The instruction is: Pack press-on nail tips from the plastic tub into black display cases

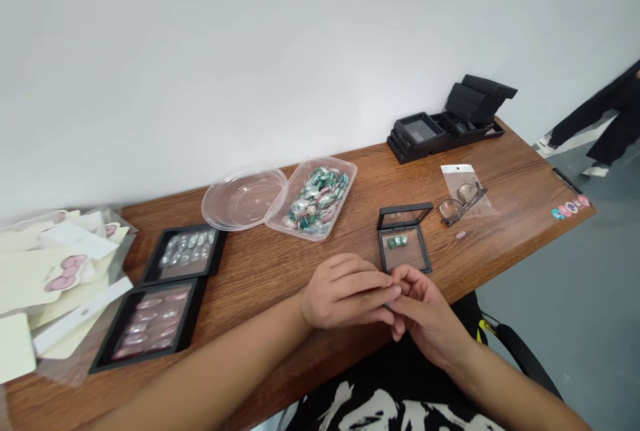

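Note:
My left hand (pixel 350 290) and my right hand (pixel 425 311) meet at the table's front edge, fingers pinched together. Whatever small piece sits between the fingertips is mostly hidden; only a hint of dark green shows. Just beyond them an open black display case (pixel 427 256) has its lid tilted up. Inside it lie several green press-on nails (pixel 397 242) in a short row. A clear rectangular tub (pixel 274 218) farther back is heaped with green, silvery and pink press-on nails (pixel 320 201). One pink nail (pixel 461 235) lies loose on the wood, right of the case.
Filled cases of silvery nails (pixel 187 248) and pink nails (pixel 150 324) lie left, beside backing cards (pixel 30 278). A round clear lid (pixel 235 221) leans near the tub. Glasses (pixel 460 203) rest on a plastic sleeve (pixel 457 178). Black cases (pixel 415 134) stack at the back right.

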Tool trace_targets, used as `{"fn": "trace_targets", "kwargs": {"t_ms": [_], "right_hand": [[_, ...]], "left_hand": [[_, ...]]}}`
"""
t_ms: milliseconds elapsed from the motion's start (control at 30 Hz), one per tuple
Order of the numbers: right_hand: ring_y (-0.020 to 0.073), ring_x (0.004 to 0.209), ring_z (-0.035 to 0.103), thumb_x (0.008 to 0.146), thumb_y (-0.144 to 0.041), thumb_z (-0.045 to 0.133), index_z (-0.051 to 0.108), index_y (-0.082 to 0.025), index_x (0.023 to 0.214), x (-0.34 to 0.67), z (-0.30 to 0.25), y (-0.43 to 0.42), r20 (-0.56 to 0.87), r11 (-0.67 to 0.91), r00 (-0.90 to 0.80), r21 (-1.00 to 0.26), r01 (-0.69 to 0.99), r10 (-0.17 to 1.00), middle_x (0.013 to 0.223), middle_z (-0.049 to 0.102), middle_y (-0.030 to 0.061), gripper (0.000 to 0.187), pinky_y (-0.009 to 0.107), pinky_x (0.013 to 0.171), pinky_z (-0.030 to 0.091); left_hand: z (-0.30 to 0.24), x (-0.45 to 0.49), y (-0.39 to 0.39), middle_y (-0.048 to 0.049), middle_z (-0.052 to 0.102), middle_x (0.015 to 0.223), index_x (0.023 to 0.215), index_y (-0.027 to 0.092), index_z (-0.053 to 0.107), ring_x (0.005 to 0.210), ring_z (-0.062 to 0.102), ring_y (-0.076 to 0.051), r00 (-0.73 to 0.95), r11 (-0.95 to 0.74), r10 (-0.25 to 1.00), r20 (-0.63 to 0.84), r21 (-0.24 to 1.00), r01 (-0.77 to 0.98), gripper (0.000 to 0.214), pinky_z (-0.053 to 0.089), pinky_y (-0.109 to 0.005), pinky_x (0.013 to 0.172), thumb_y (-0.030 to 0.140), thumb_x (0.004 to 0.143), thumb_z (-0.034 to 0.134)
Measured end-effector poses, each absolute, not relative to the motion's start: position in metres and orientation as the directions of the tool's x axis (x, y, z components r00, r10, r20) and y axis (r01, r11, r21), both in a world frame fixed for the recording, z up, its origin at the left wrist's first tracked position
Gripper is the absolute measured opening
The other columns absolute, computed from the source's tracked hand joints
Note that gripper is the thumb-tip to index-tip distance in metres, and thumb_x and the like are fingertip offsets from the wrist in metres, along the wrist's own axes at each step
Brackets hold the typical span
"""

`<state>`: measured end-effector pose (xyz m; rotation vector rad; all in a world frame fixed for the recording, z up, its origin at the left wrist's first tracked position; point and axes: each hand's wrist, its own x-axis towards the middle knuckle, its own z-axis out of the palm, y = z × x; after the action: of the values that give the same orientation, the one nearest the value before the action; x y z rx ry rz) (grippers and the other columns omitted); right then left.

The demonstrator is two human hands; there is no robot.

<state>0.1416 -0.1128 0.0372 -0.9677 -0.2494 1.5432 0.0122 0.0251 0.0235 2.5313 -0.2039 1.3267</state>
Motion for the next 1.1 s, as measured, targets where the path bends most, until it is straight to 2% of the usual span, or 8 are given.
{"fn": "trace_targets", "kwargs": {"t_ms": [100,367,567,700,800,933,1100], "right_hand": [[0.003,0.038,0.049,0.072,-0.029,0.089,0.057,-0.02,0.08,0.142,0.037,-0.111,-0.437,-0.226,0.098,-0.629,-0.744,0.894,0.05,0.057,-0.0105,0.035,0.011,0.042,0.049],[0.0023,0.036,0.047,0.072,-0.031,0.089,0.056,-0.019,0.075,0.142,0.036,-0.111,-0.431,-0.218,0.104,-0.633,-0.743,0.897,0.052,0.059,-0.01,0.035,0.012,0.041,0.048],[0.0066,0.047,0.06,0.078,-0.037,0.084,0.062,-0.019,0.083,0.147,0.037,-0.115,-0.426,-0.232,0.133,-0.7,-0.675,0.895,0.06,0.066,-0.0054,0.029,0.016,0.049,0.055],[0.0074,0.055,0.062,0.081,-0.038,0.081,0.069,-0.018,0.088,0.152,0.037,-0.121,-0.361,-0.214,0.155,-0.792,-0.571,0.92,0.067,0.069,-0.0021,0.025,0.016,0.051,0.055],[0.0096,0.062,0.062,0.078,-0.037,0.083,0.073,-0.019,0.092,0.155,0.035,-0.123,-0.321,-0.204,0.166,-0.847,-0.491,0.932,0.071,0.069,-0.001,0.025,0.017,0.05,0.055],[0.0092,0.061,0.059,0.075,-0.035,0.086,0.075,-0.021,0.09,0.157,0.035,-0.12,-0.335,-0.231,0.165,-0.862,-0.451,0.928,0.07,0.067,-0.0021,0.024,0.015,0.047,0.052],[0.0072,0.056,0.053,0.075,-0.037,0.085,0.076,-0.019,0.083,0.158,0.034,-0.116,-0.362,-0.275,0.096,-0.83,-0.485,0.927,0.065,0.062,-0.0029,0.022,0.013,0.043,0.049]], "left_hand": [[0.024,0.013,0.026,-0.0009,0.076,0.089,0.109,0.019,0.068,0.079,0.071,-0.012,0.603,-0.957,-0.005,0.798,0.171,-0.235,0.027,0.057,-0.024,0.074,0.041,0.105,0.053],[0.018,0.013,0.026,-0.0028,0.076,0.089,0.113,0.015,0.067,0.08,0.07,-0.014,0.612,-0.944,-0.016,0.791,0.19,-0.271,0.024,0.056,-0.027,0.073,0.034,0.103,0.059],[0.019,0.012,0.028,-0.0044,0.075,0.09,0.114,0.013,0.067,0.081,0.07,-0.015,0.627,-0.943,-0.032,0.778,0.184,-0.277,0.024,0.056,-0.028,0.072,0.033,0.104,0.056],[0.019,0.013,0.029,-0.0053,0.075,0.091,0.115,0.012,0.067,0.082,0.071,-0.016,0.636,-0.946,-0.024,0.771,0.188,-0.263,0.025,0.056,-0.028,0.072,0.032,0.103,0.057],[0.018,0.013,0.028,-0.0044,0.076,0.093,0.115,0.014,0.067,0.084,0.071,-0.015,0.647,-0.948,-0.018,0.762,0.193,-0.252,0.023,0.056,-0.028,0.074,0.031,0.104,0.057],[0.018,0.014,0.027,-0.0044,0.076,0.094,0.115,0.014,0.066,0.084,0.071,-0.015,0.66,-0.945,-0.019,0.751,0.202,-0.257,0.022,0.056,-0.028,0.075,0.029,0.106,0.052],[0.017,0.015,0.027,-0.0045,0.076,0.095,0.118,0.014,0.064,0.084,0.071,-0.015,0.666,-0.934,-0.03,0.745,0.217,-0.285,0.024,0.056,-0.027,0.076,0.031,0.105,0.053]]}}
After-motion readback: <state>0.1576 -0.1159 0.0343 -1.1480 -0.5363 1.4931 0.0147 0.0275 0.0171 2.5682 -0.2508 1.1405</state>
